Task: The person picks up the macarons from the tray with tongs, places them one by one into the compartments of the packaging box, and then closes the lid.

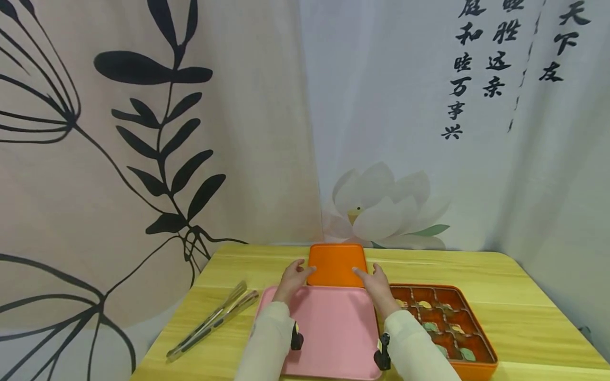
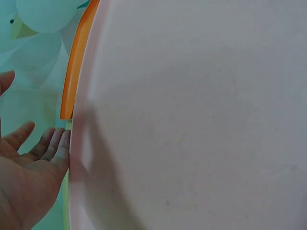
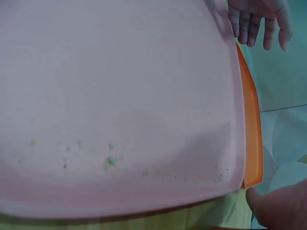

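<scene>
A flat pink tray lies before me, with an orange rectangular lid or shallow tray just beyond its far edge. My left hand hovers over the pink tray's far left corner, thumb pointing toward the orange piece. In the left wrist view its loosely extended fingers overlap the pink rim. My right hand is at the opposite far corner, thumb near the orange piece's right side. The right wrist view shows that thumb by the orange corner. Neither hand grips anything.
Metal tongs lie left of the pink tray. At right stands an orange-rimmed box with brown compartments holding small green and yellow pieces. Crumbs dot the pink tray. A printed curtain hangs behind the wooden table.
</scene>
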Action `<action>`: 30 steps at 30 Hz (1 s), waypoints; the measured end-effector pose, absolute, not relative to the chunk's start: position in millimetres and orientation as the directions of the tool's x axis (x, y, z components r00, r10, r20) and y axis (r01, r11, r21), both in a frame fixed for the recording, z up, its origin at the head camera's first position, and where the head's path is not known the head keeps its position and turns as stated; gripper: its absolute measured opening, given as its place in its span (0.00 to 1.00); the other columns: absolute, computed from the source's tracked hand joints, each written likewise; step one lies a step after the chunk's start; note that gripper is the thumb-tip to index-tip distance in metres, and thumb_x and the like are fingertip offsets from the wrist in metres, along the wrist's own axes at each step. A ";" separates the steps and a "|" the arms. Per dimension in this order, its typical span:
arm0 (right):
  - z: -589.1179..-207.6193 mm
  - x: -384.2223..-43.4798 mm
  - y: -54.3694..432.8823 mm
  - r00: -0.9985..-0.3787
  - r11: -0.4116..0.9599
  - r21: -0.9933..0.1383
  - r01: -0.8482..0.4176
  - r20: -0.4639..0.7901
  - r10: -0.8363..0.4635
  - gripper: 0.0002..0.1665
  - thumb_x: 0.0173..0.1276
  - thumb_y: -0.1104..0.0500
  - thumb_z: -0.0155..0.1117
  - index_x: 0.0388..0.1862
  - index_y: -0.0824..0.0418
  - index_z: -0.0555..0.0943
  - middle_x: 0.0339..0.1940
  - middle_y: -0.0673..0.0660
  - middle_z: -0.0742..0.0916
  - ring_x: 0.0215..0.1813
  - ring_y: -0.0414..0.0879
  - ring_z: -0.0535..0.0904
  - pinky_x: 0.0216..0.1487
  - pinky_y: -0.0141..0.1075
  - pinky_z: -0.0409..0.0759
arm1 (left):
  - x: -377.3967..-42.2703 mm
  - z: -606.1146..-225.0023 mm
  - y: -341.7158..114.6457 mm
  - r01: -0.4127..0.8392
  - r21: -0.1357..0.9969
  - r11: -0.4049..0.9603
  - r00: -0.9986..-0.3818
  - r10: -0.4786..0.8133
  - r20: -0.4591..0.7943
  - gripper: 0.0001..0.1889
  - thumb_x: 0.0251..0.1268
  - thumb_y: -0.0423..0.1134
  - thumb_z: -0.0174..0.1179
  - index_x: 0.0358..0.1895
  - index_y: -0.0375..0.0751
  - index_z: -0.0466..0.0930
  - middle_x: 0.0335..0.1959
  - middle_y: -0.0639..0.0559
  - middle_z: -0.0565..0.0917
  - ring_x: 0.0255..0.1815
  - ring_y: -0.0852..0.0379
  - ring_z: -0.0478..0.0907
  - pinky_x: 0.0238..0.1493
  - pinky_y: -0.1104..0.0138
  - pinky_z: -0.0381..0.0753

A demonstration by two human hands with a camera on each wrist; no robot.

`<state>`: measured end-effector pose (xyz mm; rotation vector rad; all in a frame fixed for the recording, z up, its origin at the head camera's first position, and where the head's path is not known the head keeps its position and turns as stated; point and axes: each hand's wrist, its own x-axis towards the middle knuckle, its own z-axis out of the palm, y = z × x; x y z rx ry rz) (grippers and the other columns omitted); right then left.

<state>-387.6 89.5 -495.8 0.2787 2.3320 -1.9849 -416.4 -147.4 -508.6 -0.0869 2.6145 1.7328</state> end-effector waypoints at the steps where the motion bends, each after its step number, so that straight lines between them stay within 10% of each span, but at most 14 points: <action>1: -497.0 -388.2 89.1 -0.982 0.152 -0.972 0.180 -0.167 0.093 0.53 0.72 0.46 0.61 0.79 0.71 0.43 0.77 0.76 0.51 0.75 0.72 0.49 0.70 0.63 0.51 | -416.8 -508.6 -147.4 -0.053 0.920 0.389 -0.998 -0.045 -0.038 0.35 0.68 0.50 0.62 0.71 0.33 0.65 0.61 0.34 0.74 0.59 0.37 0.72 0.60 0.45 0.71; 30: -504.9 -390.6 89.1 -0.980 0.153 -0.968 0.197 -0.190 0.058 0.52 0.74 0.49 0.60 0.78 0.73 0.42 0.76 0.77 0.53 0.74 0.72 0.53 0.70 0.62 0.54 | -427.9 -509.7 -145.4 -0.149 0.944 0.295 -0.988 0.002 -0.156 0.38 0.67 0.51 0.64 0.73 0.34 0.63 0.66 0.36 0.73 0.60 0.40 0.73 0.62 0.44 0.69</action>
